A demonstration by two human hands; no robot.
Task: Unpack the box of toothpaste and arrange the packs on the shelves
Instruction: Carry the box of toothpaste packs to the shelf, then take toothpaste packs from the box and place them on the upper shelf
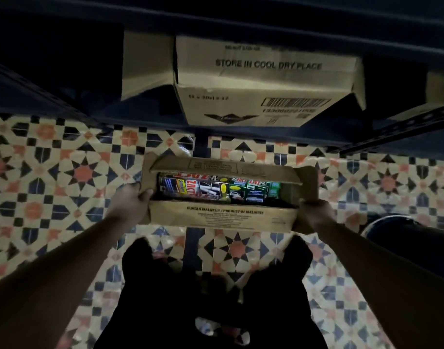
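Observation:
An open brown cardboard box (pixel 220 217) hangs in front of me above the patterned floor, its flaps folded outward. Inside lie toothpaste packs (pixel 210 188), red and black ones on the left, green ones on the right. My left hand (pixel 130 201) grips the box's left end, thumb over the rim. My right hand (pixel 316 212) grips the right end around the side flap. The dark blue metal shelf (pixel 140 114) runs across the view beyond the box.
A larger closed carton (pixel 263 81) printed "STORE IN COOL DRY PLACE" sits on the shelf straight ahead, with another carton (pixel 145 64) behind its left side. A dark round object (pixel 404 238) stands on the tiled floor (pixel 52 177) at the right. My dark-clothed legs are below.

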